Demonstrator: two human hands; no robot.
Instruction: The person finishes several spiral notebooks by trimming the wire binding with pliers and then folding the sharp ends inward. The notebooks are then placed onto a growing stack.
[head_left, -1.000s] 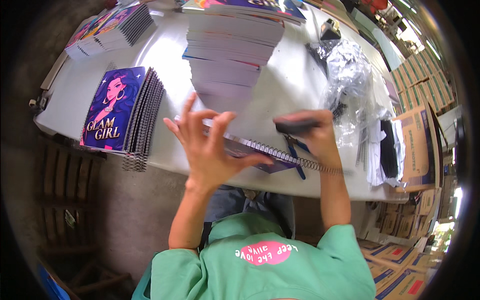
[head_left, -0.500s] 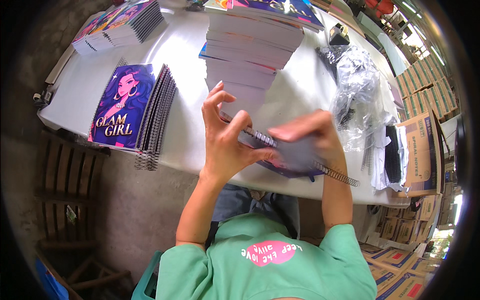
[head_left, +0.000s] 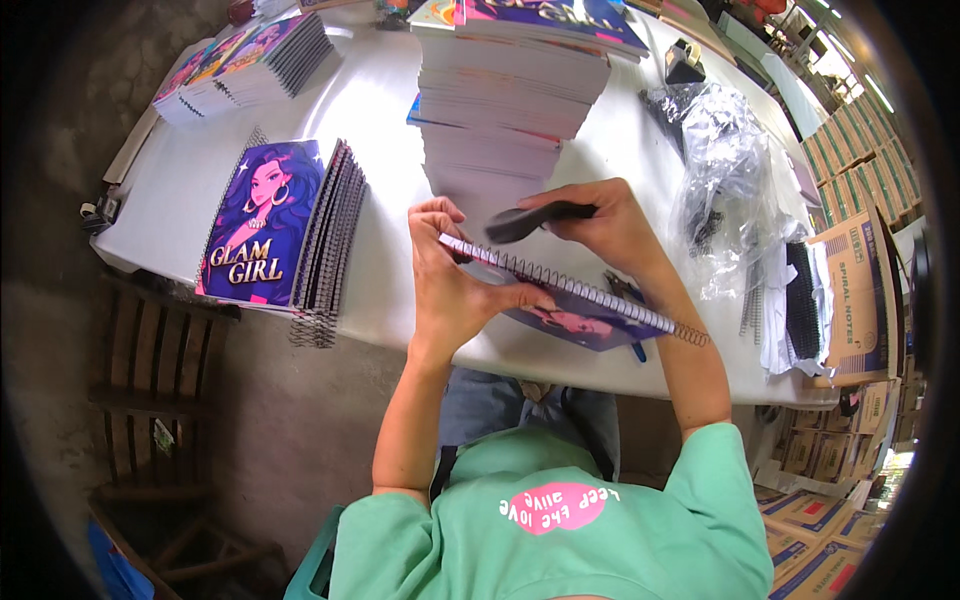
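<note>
My left hand [head_left: 445,285] grips a spiral notebook [head_left: 575,322] by its left end, tilted so that the bound edge faces up. A wire coil [head_left: 600,296] runs through the holes along that edge, and its loose tail sticks out past the right end by my right forearm. My right hand [head_left: 612,228] holds a dark, flat, rounded piece [head_left: 525,222] above the coil, apart from it; its exact kind is unclear. Partly hidden behind the notebook and right wrist lies a dark tool with a blue handle [head_left: 639,350].
Coiled notebooks [head_left: 262,225] are piled at the left, with another stack [head_left: 245,65] behind. A tall stack of uncoiled books [head_left: 510,90] stands ahead. At the right are a clear plastic bag [head_left: 725,170], black coils [head_left: 803,300] and a cardboard box [head_left: 850,300]. A wooden chair [head_left: 155,400] stands lower left.
The right hand, blurred over the coil before, is now raised a little and steadier, with the dark piece showing plainly. The left hand keeps its hold, and more of the coil shows.
</note>
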